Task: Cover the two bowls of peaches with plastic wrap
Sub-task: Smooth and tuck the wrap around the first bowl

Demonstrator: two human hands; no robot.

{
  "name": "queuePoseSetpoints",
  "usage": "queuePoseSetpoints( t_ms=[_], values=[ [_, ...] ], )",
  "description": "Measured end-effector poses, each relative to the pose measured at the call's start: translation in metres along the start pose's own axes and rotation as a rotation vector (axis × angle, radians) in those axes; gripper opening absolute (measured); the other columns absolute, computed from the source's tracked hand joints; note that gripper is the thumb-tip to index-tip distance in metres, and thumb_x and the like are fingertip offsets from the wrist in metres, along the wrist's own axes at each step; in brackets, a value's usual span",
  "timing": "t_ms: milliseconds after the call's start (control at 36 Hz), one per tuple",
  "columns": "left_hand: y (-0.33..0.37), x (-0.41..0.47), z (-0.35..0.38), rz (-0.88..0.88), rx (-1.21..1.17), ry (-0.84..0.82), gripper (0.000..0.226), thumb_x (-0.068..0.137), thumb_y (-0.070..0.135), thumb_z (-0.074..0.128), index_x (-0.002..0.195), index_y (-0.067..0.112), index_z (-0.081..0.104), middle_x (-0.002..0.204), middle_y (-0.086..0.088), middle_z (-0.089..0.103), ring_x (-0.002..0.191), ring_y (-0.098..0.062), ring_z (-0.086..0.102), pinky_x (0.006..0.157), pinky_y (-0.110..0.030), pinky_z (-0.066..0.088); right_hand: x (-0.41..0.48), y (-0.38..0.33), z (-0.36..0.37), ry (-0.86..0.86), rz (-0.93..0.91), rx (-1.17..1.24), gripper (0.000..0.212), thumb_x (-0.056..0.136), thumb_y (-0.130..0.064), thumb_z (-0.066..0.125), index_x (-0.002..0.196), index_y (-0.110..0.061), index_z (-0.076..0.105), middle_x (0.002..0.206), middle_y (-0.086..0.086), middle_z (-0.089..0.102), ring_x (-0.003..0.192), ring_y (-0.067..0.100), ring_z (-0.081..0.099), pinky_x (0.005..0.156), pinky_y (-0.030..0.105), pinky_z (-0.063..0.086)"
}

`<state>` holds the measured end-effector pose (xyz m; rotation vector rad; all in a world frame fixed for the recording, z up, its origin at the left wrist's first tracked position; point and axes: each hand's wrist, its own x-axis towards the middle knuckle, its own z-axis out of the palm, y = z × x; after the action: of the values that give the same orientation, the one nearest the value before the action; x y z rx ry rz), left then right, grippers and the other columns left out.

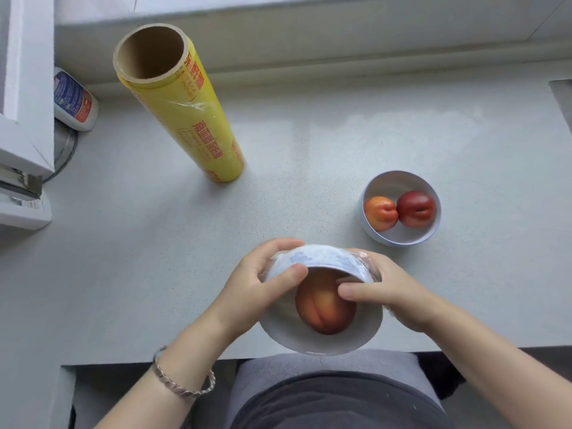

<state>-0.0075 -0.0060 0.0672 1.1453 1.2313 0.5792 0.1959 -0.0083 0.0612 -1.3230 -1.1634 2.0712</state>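
Observation:
A white bowl (322, 342) with a peach (325, 308) inside is tilted toward me at the counter's front edge, plastic wrap stretched over its mouth and far side. My left hand (257, 283) grips the bowl's far-left rim, thumb pressing the wrap there. My right hand (380, 289) holds the far-right side, fingers curled on the film. A second white bowl (402, 239) stands uncovered to the right and further back, holding an orange peach (380, 213) and a red peach (416, 209). The yellow roll of plastic wrap (185, 116) stands upright at the back left.
The grey counter (154, 243) runs to a wall ledge at the back. A white bottle with a blue and red label (74, 100) lies at the far left beside a white appliance (21, 168). A dark opening (561, 97) shows at the right edge.

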Motion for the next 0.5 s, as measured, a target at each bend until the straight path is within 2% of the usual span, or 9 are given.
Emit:
queuePoseSetpoints(
  t_ms=[56, 111, 167, 250, 333, 417, 500],
  values=[
    [0.006, 0.005, -0.003, -0.043, 0.134, -0.108, 0.057, 0.055, 0.061, 0.063, 0.106, 0.039, 0.06, 0.116, 0.01, 0.062, 0.109, -0.002, 0.057, 0.094, -0.02, 0.042, 0.001, -0.001, 0.001, -0.006, 0.006, -0.009, 0.063, 0.055, -0.034, 0.073, 0.112, -0.009, 0.062, 0.112, 0.016, 0.067, 0.105, 0.026, 0.062, 0.097, 0.04, 0.045],
    [0.013, 0.009, -0.001, -0.062, 0.235, -0.175, 0.054, 0.051, 0.065, 0.062, 0.101, 0.045, 0.058, 0.109, 0.02, 0.063, 0.103, 0.008, 0.056, 0.09, -0.011, 0.041, 0.002, -0.003, 0.001, -0.004, 0.009, -0.041, 0.063, 0.052, -0.036, 0.073, 0.107, -0.008, 0.063, 0.105, 0.015, 0.068, 0.096, 0.021, 0.063, 0.093, 0.039, 0.046],
    [0.017, 0.011, 0.001, -0.055, 0.236, -0.179, 0.048, 0.051, 0.064, 0.063, 0.094, 0.045, 0.061, 0.098, 0.023, 0.067, 0.095, 0.009, 0.059, 0.082, -0.007, 0.042, 0.003, -0.008, 0.0, -0.012, 0.013, -0.078, 0.065, 0.052, -0.039, 0.073, 0.107, -0.006, 0.062, 0.103, 0.017, 0.067, 0.094, 0.018, 0.062, 0.091, 0.039, 0.046],
    [0.017, 0.011, 0.004, -0.014, 0.173, -0.089, 0.044, 0.051, 0.062, 0.064, 0.089, 0.038, 0.064, 0.092, 0.021, 0.069, 0.089, 0.004, 0.062, 0.078, -0.009, 0.045, 0.003, -0.016, -0.001, -0.045, 0.021, -0.129, 0.064, 0.056, -0.04, 0.073, 0.11, -0.008, 0.062, 0.109, 0.016, 0.067, 0.103, 0.025, 0.064, 0.094, 0.04, 0.046],
    [0.015, 0.007, 0.006, 0.045, 0.12, 0.014, 0.043, 0.051, 0.058, 0.066, 0.088, 0.037, 0.065, 0.089, 0.023, 0.069, 0.087, 0.004, 0.063, 0.076, -0.009, 0.045, 0.0, -0.024, -0.006, 0.021, -0.014, -0.143, 0.06, 0.053, -0.044, 0.074, 0.107, -0.019, 0.064, 0.104, -0.003, 0.071, 0.101, 0.009, 0.065, 0.089, 0.025, 0.05],
    [0.008, 0.003, 0.007, 0.08, 0.084, 0.12, 0.046, 0.051, 0.056, 0.068, 0.09, 0.034, 0.066, 0.089, 0.018, 0.07, 0.087, -0.001, 0.064, 0.076, -0.011, 0.045, -0.004, -0.034, -0.012, 0.174, -0.072, -0.144, 0.05, 0.058, -0.051, 0.081, 0.097, -0.024, 0.067, 0.101, -0.009, 0.071, 0.097, 0.001, 0.065, 0.087, 0.021, 0.047],
    [0.004, -0.001, 0.004, 0.104, 0.074, 0.167, 0.048, 0.05, 0.055, 0.069, 0.091, 0.03, 0.067, 0.09, 0.016, 0.07, 0.086, -0.002, 0.064, 0.075, -0.011, 0.045, -0.006, -0.039, -0.012, 0.195, -0.06, -0.232, 0.052, 0.053, -0.062, 0.062, 0.089, -0.025, 0.069, 0.094, -0.01, 0.072, 0.093, 0.002, 0.066, 0.09, 0.025, 0.046]
  ],
)
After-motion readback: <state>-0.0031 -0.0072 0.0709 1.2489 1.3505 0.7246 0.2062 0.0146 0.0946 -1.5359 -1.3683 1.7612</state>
